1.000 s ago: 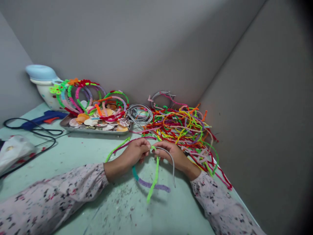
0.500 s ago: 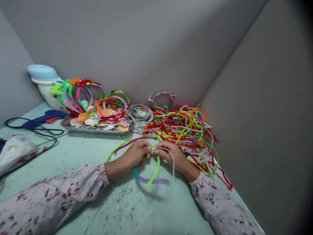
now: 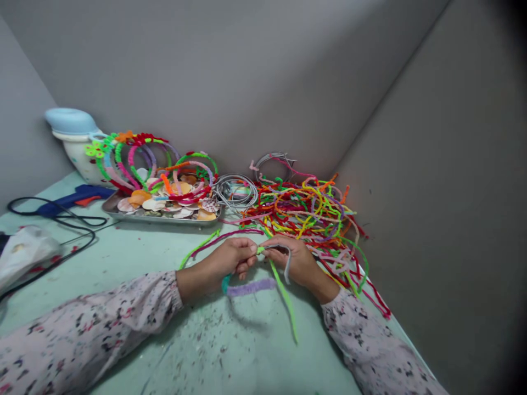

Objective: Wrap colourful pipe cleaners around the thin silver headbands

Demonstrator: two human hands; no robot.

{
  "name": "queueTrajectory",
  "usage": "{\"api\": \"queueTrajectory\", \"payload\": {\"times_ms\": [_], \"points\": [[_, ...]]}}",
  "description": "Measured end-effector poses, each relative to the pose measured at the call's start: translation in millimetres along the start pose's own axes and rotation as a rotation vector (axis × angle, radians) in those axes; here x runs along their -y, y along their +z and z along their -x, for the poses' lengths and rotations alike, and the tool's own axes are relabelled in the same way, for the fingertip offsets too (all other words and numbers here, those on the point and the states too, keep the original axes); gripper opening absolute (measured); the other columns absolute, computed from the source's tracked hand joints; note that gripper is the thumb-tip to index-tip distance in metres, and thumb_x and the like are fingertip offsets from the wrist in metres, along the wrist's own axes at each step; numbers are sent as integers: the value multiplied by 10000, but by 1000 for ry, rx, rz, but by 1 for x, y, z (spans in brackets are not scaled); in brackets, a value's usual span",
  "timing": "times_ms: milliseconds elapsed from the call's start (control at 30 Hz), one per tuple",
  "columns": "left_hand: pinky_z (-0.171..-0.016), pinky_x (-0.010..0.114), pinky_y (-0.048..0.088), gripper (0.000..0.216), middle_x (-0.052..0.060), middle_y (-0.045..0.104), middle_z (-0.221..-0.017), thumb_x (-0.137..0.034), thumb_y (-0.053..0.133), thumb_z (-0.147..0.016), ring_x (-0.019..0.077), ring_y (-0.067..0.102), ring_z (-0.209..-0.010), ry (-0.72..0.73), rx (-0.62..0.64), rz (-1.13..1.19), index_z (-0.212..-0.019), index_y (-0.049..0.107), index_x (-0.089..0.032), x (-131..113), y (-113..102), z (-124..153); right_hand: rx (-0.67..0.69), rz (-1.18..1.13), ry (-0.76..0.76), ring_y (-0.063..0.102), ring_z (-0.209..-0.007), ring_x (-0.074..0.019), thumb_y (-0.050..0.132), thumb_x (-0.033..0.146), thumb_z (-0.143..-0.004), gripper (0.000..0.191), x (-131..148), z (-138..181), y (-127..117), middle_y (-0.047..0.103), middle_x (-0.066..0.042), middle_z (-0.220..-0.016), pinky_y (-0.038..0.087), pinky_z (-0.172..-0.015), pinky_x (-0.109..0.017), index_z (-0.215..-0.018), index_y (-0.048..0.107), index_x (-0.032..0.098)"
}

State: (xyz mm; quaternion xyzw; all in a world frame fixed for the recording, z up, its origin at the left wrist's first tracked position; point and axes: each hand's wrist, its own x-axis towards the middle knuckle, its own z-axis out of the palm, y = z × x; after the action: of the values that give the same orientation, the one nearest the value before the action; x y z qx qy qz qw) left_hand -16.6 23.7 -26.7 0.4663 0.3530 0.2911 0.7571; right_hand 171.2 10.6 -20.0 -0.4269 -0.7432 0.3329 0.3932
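Observation:
My left hand [image 3: 228, 261] and my right hand [image 3: 297, 261] meet above the pale green table [image 3: 135, 263], fingertips pinched together on a grey headband [image 3: 287, 262]. A lime green pipe cleaner [image 3: 284, 296] is held at the band's top between both hands, and its free end hangs down toward me. One side of the band is covered in teal and purple pipe cleaner [image 3: 249, 287], curving below my left hand. The bare grey end sticks out under my right hand.
A tangled pile of coloured pipe cleaners [image 3: 307, 216] lies behind my right hand. A metal tray of shells [image 3: 164, 208] holds finished wrapped headbands [image 3: 140, 162], with bare grey headbands [image 3: 234, 192] beside it. A blue glue gun [image 3: 72, 198], its black cord, a plastic bag and a white jug stand left.
The headband has tilted flatter, so its purple-covered side lifted toward my left hand. The green pipe cleaner's loose end swung from lower left to lower right. Both hands stayed put.

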Motion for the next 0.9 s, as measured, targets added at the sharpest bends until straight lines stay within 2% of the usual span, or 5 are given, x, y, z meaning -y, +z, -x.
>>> {"api": "queueTrajectory", "payload": {"times_ms": [200,400,600,767,900], "points": [[-369,176,220,154,-53,487,-564,-261,619,-752,25,314,-369,-65,100,62,-734,510,-154,0,-4,-2,47,68,-117,629,-763,-160,609,213,-848,121,0,0,-7,704,-55,-829,479,-715,-285,-886,721,188],[-378,189,278,140,-58,452,-528,-239,641,-722,30,273,-373,-144,84,82,-687,534,-157,-8,-1,4,106,133,-150,627,-766,-156,582,192,-853,156,2,1,-13,703,-44,-837,475,-719,-285,-923,721,204],[-366,172,249,91,-79,436,-513,-215,620,-742,17,163,-353,-264,202,187,-760,545,-167,-14,-1,8,175,209,-168,599,-736,-145,559,213,-880,153,7,2,-17,679,-39,-804,459,-705,-269,-861,706,178],[-366,155,249,116,-90,407,-505,-218,624,-784,11,125,-360,-276,264,226,-781,522,-163,-12,-4,9,201,321,-234,575,-697,-141,552,227,-891,155,8,2,-20,653,-28,-751,442,-668,-256,-855,696,184],[-368,169,295,102,-82,427,-536,-232,604,-793,10,150,-348,-235,245,196,-788,525,-167,-10,-3,7,196,348,-259,605,-747,-155,531,214,-896,163,11,0,-23,678,-47,-816,460,-702,-269,-877,691,189]]}}
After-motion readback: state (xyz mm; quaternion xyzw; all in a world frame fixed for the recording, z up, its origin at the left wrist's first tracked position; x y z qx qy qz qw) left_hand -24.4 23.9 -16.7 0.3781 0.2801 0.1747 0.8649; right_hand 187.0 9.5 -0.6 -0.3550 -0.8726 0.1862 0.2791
